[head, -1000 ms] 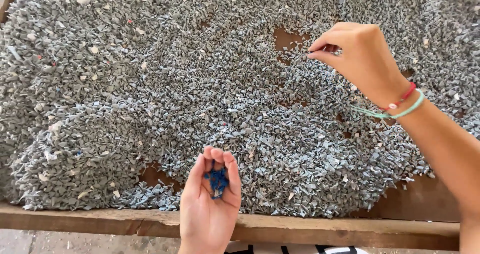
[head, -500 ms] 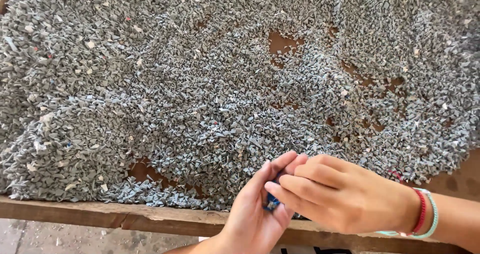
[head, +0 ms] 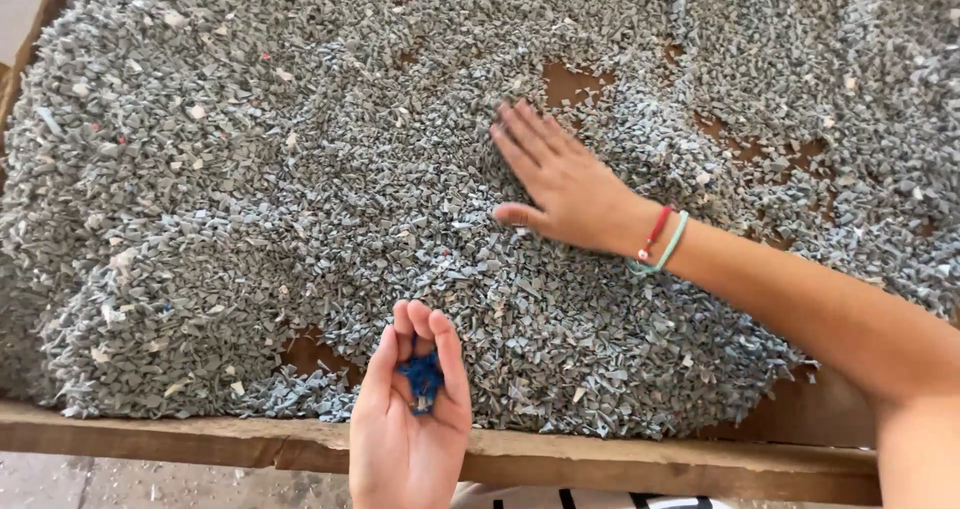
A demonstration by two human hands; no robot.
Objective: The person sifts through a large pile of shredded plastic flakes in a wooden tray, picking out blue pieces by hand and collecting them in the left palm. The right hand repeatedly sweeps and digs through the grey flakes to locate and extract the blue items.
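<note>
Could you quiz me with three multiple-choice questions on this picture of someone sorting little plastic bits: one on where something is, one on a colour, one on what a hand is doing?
1. Where does the right hand lie?
A. flat on the grey flakes
B. on the wooden edge
C. lifted clear of the pile

2. What colour are the pieces in the left hand?
A. red
B. blue
C. white

3. How is the left hand held?
A. closed in a tight fist
B. pressed palm down
C. cupped, palm up

Answers:
1 A: its palm and spread fingers rest on the grey flakes.
2 B: the blue pieces stand out in the palm.
3 C: the fingers curl loosely around the pieces, palm facing up.
</note>
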